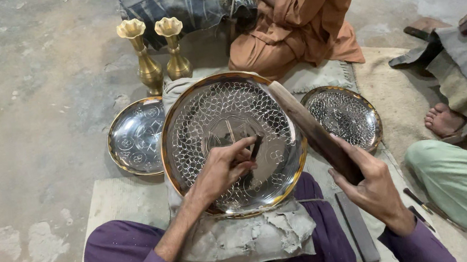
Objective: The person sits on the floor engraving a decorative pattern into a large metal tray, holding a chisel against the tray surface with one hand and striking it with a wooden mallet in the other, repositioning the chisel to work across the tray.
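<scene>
Floor [15, 117] is bare grey concrete, with a mat under the worker. Big round plate [232, 143] sits dead centre, tilted up toward the camera on a grey padded block [241, 238] in the lap, gold rim, scale pattern chased round a plainer middle. Two smaller plates on the floor: one [135, 136] at 9 o'clock of the big plate, one [343, 116] at 3 o'clock, both just beside its rim. Another person in orange [302, 14] sits at 12 o'clock; a third person's foot [442, 119] shows at 3 o'clock, well apart. Two brass vases [157, 54] stand upright at 11 o'clock. Right hand [373, 185] is clenched round a long dark wooden mallet [311, 130], its head up over the plate's 2 o'clock rim. Left hand [224, 171] pinches a thin dark punch [255, 147], tip on the plate's middle. A flat dark bar [357, 226] lies at 5 o'clock. Judgement: chasing goes best with the punch tip seated firmly on the line, left wrist braced on the plate, mallet taps light and even, and the plate kept steady on the block.
</scene>
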### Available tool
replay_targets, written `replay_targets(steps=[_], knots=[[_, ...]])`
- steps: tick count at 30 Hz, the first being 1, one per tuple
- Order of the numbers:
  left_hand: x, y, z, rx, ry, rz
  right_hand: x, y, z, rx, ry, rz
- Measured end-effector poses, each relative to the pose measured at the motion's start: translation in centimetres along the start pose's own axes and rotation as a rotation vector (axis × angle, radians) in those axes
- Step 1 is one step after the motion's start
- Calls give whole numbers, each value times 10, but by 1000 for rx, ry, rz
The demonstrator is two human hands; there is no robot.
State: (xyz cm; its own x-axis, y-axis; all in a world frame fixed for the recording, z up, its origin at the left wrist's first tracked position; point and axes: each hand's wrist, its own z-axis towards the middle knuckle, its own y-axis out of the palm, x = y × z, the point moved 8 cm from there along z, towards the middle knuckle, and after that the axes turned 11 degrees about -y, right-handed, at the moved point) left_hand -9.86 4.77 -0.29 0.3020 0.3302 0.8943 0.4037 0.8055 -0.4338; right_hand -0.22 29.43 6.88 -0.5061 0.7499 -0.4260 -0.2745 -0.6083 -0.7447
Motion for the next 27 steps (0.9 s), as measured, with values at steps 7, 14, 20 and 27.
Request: replay_targets(steps=[7,14,20,27], knots=[[10,2,-1,-26,-24,69,-2,-3,6,-69,21,-95],[19,0,-3,-4,59,130,-3,-7,12,-42,-83,-157],[25,8,-1,-22,98,224,27,11,7,-337,149,-368],[25,14,2,-48,51,265,14,13,3,-269,64,-420]])
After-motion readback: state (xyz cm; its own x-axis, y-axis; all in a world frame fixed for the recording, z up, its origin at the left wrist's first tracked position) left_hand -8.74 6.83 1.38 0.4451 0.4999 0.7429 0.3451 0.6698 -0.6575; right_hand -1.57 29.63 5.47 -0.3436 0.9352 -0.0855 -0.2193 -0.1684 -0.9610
